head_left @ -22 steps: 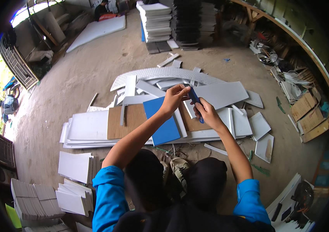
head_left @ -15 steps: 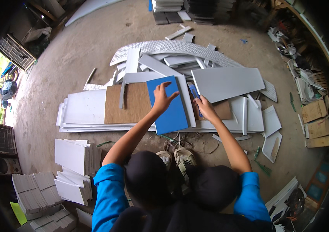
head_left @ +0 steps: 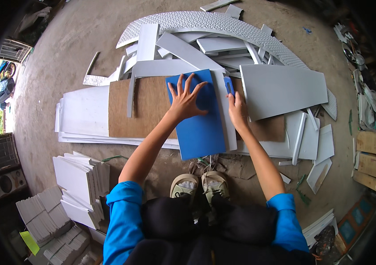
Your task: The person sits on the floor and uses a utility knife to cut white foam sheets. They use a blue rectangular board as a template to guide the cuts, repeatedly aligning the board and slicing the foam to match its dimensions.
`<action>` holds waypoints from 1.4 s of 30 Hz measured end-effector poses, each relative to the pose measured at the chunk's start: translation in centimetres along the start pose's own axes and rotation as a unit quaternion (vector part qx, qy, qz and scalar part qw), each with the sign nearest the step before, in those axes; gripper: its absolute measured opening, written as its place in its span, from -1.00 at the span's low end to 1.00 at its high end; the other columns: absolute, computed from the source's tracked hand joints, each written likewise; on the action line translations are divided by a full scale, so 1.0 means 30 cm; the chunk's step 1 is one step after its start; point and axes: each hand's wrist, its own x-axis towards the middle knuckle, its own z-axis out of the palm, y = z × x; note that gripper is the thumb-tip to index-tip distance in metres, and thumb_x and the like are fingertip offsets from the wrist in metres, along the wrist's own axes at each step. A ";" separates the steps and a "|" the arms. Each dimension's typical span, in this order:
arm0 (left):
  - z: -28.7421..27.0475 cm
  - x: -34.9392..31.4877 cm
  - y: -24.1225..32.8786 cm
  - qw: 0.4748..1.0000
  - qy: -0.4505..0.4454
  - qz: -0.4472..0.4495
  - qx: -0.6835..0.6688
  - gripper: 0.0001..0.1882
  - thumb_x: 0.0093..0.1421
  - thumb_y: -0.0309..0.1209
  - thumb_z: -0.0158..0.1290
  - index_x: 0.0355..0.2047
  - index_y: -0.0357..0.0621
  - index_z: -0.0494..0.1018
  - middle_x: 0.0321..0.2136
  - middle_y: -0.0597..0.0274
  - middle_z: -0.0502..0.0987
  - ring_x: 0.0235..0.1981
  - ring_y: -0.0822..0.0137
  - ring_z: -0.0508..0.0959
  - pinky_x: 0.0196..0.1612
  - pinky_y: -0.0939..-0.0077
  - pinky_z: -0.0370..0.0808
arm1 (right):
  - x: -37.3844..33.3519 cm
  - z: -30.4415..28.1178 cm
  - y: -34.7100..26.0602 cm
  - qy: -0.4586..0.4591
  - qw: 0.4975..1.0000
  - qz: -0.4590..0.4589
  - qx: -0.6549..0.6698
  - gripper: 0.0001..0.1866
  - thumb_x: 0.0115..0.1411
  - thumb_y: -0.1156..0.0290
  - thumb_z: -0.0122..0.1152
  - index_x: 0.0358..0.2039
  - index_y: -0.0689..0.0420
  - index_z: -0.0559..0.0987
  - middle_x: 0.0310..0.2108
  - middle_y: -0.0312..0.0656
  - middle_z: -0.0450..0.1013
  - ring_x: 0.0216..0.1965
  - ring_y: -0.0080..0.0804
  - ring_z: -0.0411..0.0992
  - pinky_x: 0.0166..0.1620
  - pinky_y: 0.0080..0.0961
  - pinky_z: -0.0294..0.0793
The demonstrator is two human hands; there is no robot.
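Observation:
Fingers spread, my left hand (head_left: 185,99) lies on a blue rectangular board (head_left: 201,134). Under the blue board is a white foam sheet (head_left: 225,115), whose right edge sticks out as a narrow strip. My right hand (head_left: 237,108) is closed around a blue utility knife (head_left: 228,86), held just to the right of that strip. Whether its blade touches the foam I cannot tell. Both sheets rest on a brown wooden board (head_left: 139,104), which shows on either side of them.
Large white sheets (head_left: 86,110) lie stacked beneath the wooden board. Behind are loose white offcuts (head_left: 183,48) and a curved textured strip (head_left: 214,22). A grey-white panel (head_left: 285,90) lies to the right. Cut white pieces (head_left: 79,181) stand in piles at the left.
My left hand has come down flat onto the blue board with its fingers spread wider. The knife in my right hand now points upright beside the strip. The view has tilted downward.

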 end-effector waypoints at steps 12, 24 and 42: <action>0.018 -0.053 -0.082 1.000 0.002 -0.014 0.020 0.12 -0.42 0.07 0.26 0.16 0.10 -0.05 0.14 -0.05 -0.14 0.18 -0.19 -0.24 0.01 -0.42 -0.14 | 0.105 0.095 -0.081 0.145 0.945 -0.219 -0.196 -0.77 0.16 0.33 -0.10 -0.45 0.26 0.38 -0.49 -0.01 0.37 -0.39 -0.09 0.35 -0.30 -0.21 0.30; 0.016 -0.052 0.007 0.985 -0.141 -0.095 -0.010 0.40 -0.52 0.16 0.24 0.20 -0.14 -0.34 0.19 -0.18 -0.41 0.18 -0.22 -0.51 -0.05 -0.49 -0.41 | 0.150 0.169 -0.143 -0.144 0.956 -0.100 -0.234 -0.72 0.17 0.37 -0.20 -0.18 0.30 0.19 -0.59 0.17 0.40 -0.50 0.13 0.41 -0.44 -0.06 0.40; 0.028 -0.044 0.003 0.984 -0.145 -0.100 0.001 0.44 -0.55 0.19 0.24 0.20 -0.14 -0.39 0.19 -0.15 -0.44 0.18 -0.20 -0.54 -0.06 -0.49 -0.42 | 0.189 0.204 -0.223 -0.131 0.944 -0.077 -0.294 -0.79 0.08 0.40 -0.08 -0.32 0.29 0.35 -0.44 0.08 0.46 -0.34 -0.04 0.46 -0.32 -0.26 0.48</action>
